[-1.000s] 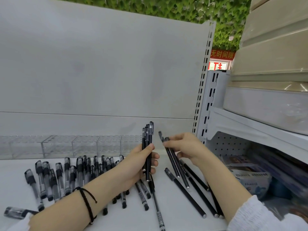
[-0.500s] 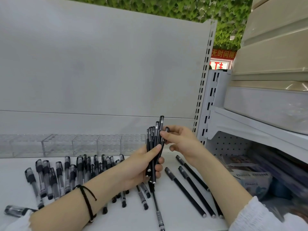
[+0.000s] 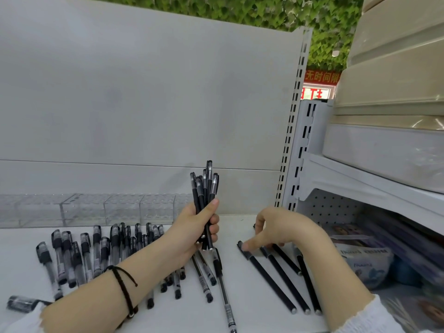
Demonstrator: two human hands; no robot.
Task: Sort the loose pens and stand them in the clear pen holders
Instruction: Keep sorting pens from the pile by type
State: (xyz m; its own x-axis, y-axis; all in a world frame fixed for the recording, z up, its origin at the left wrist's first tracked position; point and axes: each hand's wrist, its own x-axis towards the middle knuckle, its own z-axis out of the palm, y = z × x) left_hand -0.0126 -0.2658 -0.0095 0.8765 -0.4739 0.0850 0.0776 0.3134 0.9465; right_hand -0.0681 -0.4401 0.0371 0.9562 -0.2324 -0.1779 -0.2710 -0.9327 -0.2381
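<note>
In the head view, your right hand (image 3: 281, 227) had left the bundle and dropped to the shelf (image 3: 252, 316). Its forefinger touched the cap end of the nearest of the matte black pens (image 3: 276, 277) lying there. Your left hand (image 3: 194, 227) held the bundle of pens (image 3: 204, 188) upright, fingers and thumb wrapped round it, and the bundle looked fuller than a moment before (the last pen had gone in). So the gathering went on; nothing stood in the clear pen holders (image 3: 101, 207) at the back yet, as far as their faint walls showed. The other right fingers curled down behind the knuckles, so I couldn't tell whether they pinched a pen. Your left forearm covered part of the clear-barrelled pens (image 3: 96, 251).
</note>
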